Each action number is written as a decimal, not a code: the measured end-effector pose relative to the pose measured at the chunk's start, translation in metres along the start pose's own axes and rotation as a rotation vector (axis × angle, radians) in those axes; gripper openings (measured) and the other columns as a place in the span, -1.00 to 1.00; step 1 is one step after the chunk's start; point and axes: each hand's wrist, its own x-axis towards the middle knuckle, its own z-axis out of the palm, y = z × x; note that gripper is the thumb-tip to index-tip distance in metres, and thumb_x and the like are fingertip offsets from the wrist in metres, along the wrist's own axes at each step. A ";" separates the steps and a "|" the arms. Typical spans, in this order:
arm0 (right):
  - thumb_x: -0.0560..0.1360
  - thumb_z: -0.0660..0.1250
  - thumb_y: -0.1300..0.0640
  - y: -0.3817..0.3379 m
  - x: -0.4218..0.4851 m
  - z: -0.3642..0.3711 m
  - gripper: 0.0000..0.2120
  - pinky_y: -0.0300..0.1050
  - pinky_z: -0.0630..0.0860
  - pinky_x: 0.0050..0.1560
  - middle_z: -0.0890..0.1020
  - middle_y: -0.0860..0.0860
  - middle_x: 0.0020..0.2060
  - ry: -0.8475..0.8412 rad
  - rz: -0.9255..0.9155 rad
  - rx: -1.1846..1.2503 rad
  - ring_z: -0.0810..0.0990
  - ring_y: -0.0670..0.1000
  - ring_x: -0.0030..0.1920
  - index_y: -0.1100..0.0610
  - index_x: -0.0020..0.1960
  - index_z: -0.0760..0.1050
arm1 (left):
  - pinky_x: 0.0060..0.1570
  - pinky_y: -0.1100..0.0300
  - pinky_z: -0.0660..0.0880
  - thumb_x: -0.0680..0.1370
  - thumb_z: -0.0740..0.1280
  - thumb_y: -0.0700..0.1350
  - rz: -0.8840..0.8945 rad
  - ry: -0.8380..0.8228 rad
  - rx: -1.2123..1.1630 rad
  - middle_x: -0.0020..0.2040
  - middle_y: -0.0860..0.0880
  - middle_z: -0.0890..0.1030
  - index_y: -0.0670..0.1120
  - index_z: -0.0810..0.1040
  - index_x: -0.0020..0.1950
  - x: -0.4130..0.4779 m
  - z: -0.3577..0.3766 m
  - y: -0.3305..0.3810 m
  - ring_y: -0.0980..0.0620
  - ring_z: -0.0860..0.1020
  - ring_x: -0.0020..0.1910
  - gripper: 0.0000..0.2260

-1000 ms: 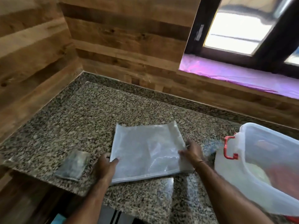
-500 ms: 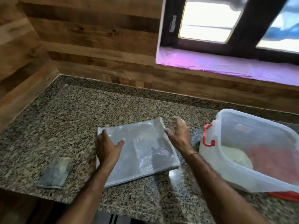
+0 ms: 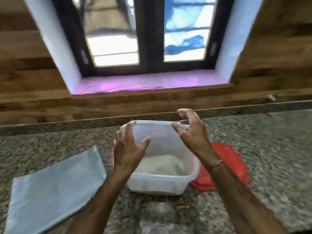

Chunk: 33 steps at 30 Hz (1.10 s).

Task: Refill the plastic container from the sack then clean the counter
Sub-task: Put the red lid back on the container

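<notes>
The container (image 3: 158, 166), mid-frame on the counter (image 3: 270, 149), has white grain low inside. The left hand (image 3: 128, 149) is clamped on its left rim; the right hand (image 3: 192, 134) hovers spread, touching nothing clearly. Best grip both sides before shifting it; the sack (image 3: 54, 186) lies flat lower left.

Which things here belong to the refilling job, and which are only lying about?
For the job:
- plastic container, partly filled with white grain
- flat sack at its left
- left hand and right hand at the container
- counter

Lying about:
- red lid beside the container
</notes>
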 end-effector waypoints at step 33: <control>0.40 0.58 0.17 0.304 -0.016 -0.172 -0.44 0.19 0.69 -0.01 0.70 0.16 0.08 0.255 0.962 0.735 0.73 0.22 0.00 0.10 0.36 0.53 | 0.58 -0.19 -0.25 0.53 0.13 0.47 0.002 -0.374 0.320 0.66 -0.08 -0.34 -0.06 -0.23 0.69 -0.017 0.187 0.160 -0.04 -0.34 0.64 -0.03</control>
